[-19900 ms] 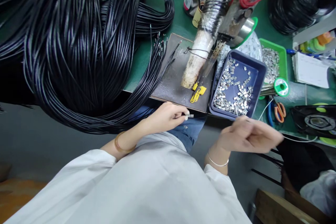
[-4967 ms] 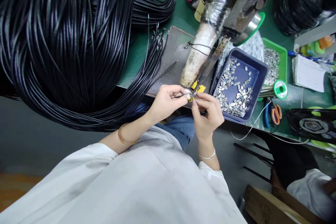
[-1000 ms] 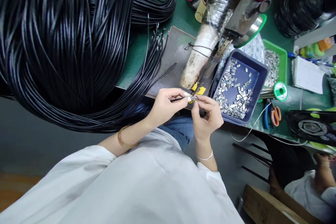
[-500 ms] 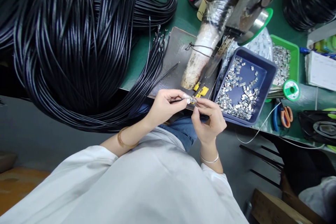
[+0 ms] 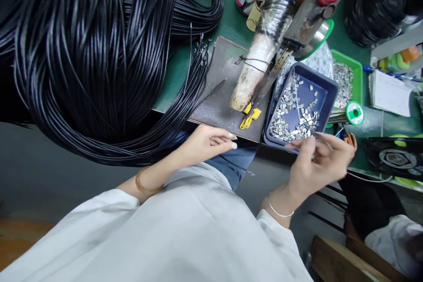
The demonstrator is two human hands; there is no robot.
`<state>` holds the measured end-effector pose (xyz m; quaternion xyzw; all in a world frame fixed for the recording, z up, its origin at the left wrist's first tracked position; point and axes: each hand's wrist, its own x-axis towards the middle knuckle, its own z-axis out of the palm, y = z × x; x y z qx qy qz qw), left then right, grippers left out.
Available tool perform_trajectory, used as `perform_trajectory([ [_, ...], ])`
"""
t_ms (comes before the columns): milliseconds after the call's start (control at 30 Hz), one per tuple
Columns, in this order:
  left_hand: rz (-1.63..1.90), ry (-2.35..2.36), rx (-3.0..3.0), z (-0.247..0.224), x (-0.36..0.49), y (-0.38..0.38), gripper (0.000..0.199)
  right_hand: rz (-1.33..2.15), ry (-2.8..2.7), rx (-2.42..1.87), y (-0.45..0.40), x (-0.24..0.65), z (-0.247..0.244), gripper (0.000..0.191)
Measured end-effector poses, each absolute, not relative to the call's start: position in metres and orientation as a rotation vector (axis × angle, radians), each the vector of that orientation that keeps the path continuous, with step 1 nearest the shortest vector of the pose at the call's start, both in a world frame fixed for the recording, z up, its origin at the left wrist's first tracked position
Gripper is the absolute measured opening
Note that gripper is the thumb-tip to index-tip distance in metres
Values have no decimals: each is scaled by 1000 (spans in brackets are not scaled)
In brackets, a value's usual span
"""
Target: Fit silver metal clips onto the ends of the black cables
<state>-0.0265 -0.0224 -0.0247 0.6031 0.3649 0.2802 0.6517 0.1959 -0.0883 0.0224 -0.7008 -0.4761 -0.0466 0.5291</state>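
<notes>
My left hand [image 5: 211,142] hovers at the table's front edge, thumb and curled fingers apart, nothing visible between them. Below its fingertips a thin black cable [image 5: 233,163] with a pale, metallic-looking end hangs over my lap. My right hand [image 5: 319,158], partly blurred, is at the front of a dark blue tray [image 5: 330,90] of small metal connectors. Its thumb and fingers are pinched together. A thin solder wire [image 5: 296,90] rises over the tray from the pinch; where the fingers meet it is blurred. Yellow-tipped metal pieces [image 5: 251,119] lie on a brown board [image 5: 218,110].
A large bundle of black cables [image 5: 92,75] fills the left. A wrapped duct [image 5: 251,70] reaches down over the board. Right of the tray are a green tray [image 5: 357,79], a solder spool [image 5: 355,113], orange-handled pliers [image 5: 350,139] and a fan [image 5: 396,156].
Both hands have come apart. The left has let go of the cable's connector end, which now hangs lower. My right hand has moved right to the solder wire, which now stands above the tray.
</notes>
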Motion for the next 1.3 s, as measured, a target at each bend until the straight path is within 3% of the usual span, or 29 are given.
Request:
perform_trajectory([
  [133, 1070, 1212, 1745, -22, -38, -1, 23, -50, -1326, -2045, -86, 234, 17, 16],
  [300, 973, 1580, 2144, -26, -43, 25, 26, 68, -1482, -2026, -69, 255, 9, 9],
  [467, 1288, 1549, 1792, -35, -40, 27, 15, 277, -1593, -2067, -54, 263, 15, 10],
  [600, 1504, 1220, 1330, -23, -42, 14, 13, 444, -1649, -2157, -47, 274, 23, 12],
  [700, 1261, 832, 1235, -2, -41, 1, 17, 469, -1697, -2169, -42, 274, 24, 11],
  [867, 584, 350, 982, 14, -23, -14, 19, 102, -1777, -2199, -45, 259, 18, 9],
  [1067, 654, 512, 695, -18, 1, -23, 22, -186, -1436, -1929, -67, 243, 19, 9],
  [1300, 781, 671, 853, -20, 0, -23, 15, 214, -1170, -1534, -83, 191, 17, 15],
])
